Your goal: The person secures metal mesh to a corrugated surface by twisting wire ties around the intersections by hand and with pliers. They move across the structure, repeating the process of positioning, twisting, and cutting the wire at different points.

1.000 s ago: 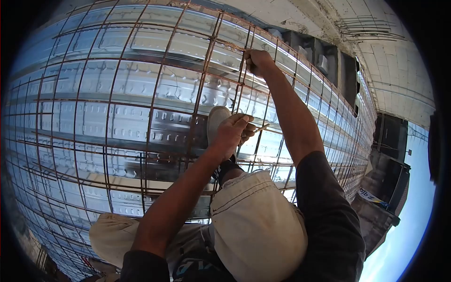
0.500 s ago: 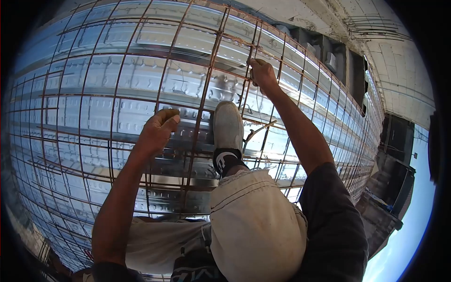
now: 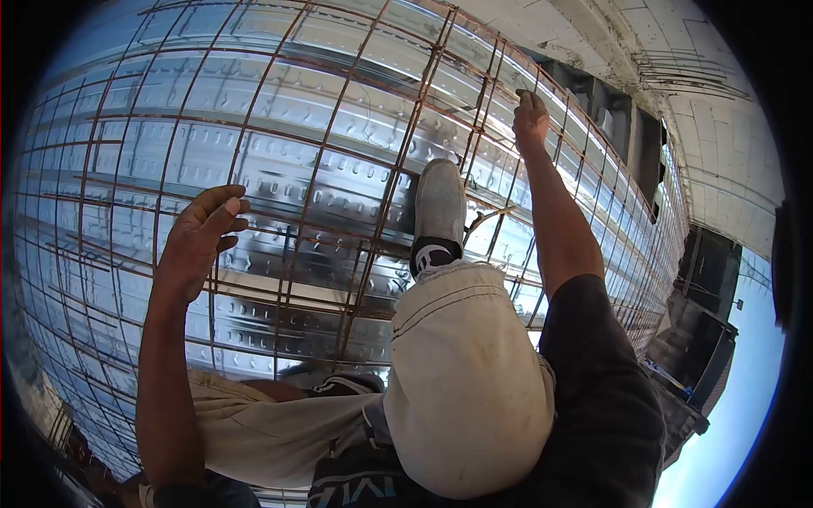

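Observation:
Rusty rebar mesh (image 3: 318, 146) spreads over shiny corrugated metal decking (image 3: 279, 182). On the left, my left hand (image 3: 199, 233) hovers above the mesh, fingers apart and nothing visible in it. My right hand (image 3: 531, 118) is at the upper right, over the bars near the edge of the mesh. Its fingers are curled together, and a small dark end shows at the fingertips; the rest of that object is hidden. Between the hands, my grey shoe (image 3: 440, 199) rests on the mesh, beside a bent piece of rod (image 3: 484, 218).
A concrete wall or ledge (image 3: 593, 30) runs along the upper right, with grey blocks (image 3: 618, 114) beside it. Several loose bars (image 3: 690, 72) lie there. A dark structure (image 3: 707, 339) stands at the far right. My bent knee (image 3: 470, 381) fills the lower middle.
My left hand has moved left and its fingers have spread. My right hand has moved right and slightly up, away from the crossing bars. The view has shifted slightly.

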A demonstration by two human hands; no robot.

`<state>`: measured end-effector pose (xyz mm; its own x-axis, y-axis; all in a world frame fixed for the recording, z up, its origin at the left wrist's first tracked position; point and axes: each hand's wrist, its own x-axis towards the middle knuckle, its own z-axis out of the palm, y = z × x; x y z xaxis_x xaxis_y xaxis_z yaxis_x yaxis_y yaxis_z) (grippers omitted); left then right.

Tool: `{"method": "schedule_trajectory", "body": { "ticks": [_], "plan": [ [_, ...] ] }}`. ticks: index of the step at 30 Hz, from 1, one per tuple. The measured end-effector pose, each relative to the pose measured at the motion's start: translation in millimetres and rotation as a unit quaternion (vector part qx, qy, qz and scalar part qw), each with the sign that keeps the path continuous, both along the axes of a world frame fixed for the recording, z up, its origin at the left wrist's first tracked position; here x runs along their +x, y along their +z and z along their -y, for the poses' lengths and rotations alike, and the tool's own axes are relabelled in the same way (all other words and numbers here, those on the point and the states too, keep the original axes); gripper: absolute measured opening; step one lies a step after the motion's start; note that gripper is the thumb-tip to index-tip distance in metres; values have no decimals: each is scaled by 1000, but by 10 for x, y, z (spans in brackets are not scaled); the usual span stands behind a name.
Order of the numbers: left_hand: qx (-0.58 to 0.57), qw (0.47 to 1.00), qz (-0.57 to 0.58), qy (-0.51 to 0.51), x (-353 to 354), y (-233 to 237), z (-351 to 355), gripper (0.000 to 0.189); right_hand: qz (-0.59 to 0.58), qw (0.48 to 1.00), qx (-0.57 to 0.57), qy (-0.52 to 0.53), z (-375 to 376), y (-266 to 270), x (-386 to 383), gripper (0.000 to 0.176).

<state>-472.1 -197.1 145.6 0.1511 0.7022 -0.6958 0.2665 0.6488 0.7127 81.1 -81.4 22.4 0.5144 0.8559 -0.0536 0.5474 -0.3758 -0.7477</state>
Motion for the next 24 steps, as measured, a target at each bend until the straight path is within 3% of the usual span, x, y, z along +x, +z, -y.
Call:
{"method": "schedule_trajectory", "body": {
  "ticks": [1, 2, 3, 5, 6, 7, 9, 10, 12, 16, 20, 21, 24],
  "plan": [
    [27, 1000, -11, -3, -33, 21, 10, 59, -20, 994, 1, 106, -7, 179, -181, 39],
    [49, 998, -27, -7, -57, 24, 11, 61, -56, 982, -68, 167, 10, 567, -703, 37],
    [157, 979, -116, -56, -94, 31, 23, 62, -57, 950, -126, 281, -18, 699, -967, 37],
    [354, 897, -220, -149, -174, 1, -25, 63, -20, 867, -242, 434, 134, 1072, -1678, 37],
    [445, 843, -236, -185, -218, -6, -30, 62, -5, 822, -196, 536, 235, 1213, -1975, 36],
    [434, 854, -210, -195, -224, 11, 14, 59, 2, 768, -139, 625, 331, 1350, -2272, 35],
    [419, 870, -147, -215, -223, 49, 81, 55, 3, 730, -192, 656, 412, 1690, -2755, 35],
    [359, 902, -89, -221, -259, 84, 102, 53, 8, 711, -218, 668, 421, 1851, -2929, 34],
    [234, 944, 32, -231, -331, 162, 143, 49, 67, 703, -178, 686, 424, 2099, -3170, 32],
    [231, 953, 85, -176, -560, 226, 203, 41, 131, 695, -184, 683, 379, 2404, -3394, 40],
    [146, 938, 316, 0, -635, 417, 362, 43, 210, 660, -93, 716, 411, 2743, -3586, 35],
    [121, 919, 372, 36, -630, 457, 375, 40, 226, 620, -31, 751, 360, 2815, -3611, 28],
    [-35, 904, 404, 134, -681, 684, 330, 31, 247, 651, -17, 717, 725, 3309, -3983, 23]
  ]
}}
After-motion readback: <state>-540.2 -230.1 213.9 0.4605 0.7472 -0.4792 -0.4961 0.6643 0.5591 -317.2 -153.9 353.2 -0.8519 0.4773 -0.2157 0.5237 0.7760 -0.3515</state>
